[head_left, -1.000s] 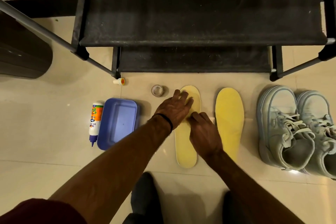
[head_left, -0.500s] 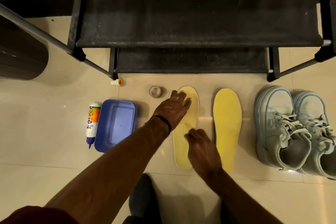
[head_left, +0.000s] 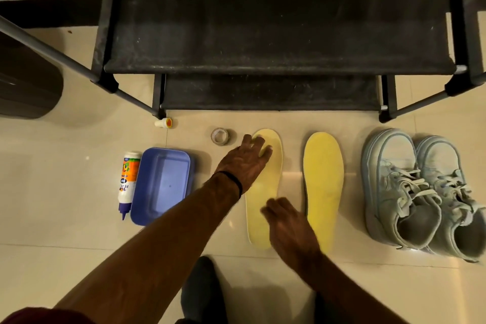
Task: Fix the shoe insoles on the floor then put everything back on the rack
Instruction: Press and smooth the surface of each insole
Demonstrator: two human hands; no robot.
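The left hand (head_left: 246, 159) lies flat, fingers straight, pressing the toe end of the left insole (head_left: 264, 189) on the floor (head_left: 65, 218). The right hand (head_left: 288, 229) is blurred over that insole's heel end, fingers loosely spread and holding nothing; whether it touches the insole I cannot tell. Just right of both hands lies the second insole (head_left: 323, 192), apart from the first. Further right stands a pair of pale shoes (head_left: 420, 192), side by side. Just left of the left hand's fingertips sits a tape roll (head_left: 219, 136); left of the forearm lie a blue tray (head_left: 161, 185) and, touching it, a glue bottle (head_left: 128, 181). A small cap (head_left: 165, 123) lies by the rack (head_left: 263, 34) leg, beyond the hands
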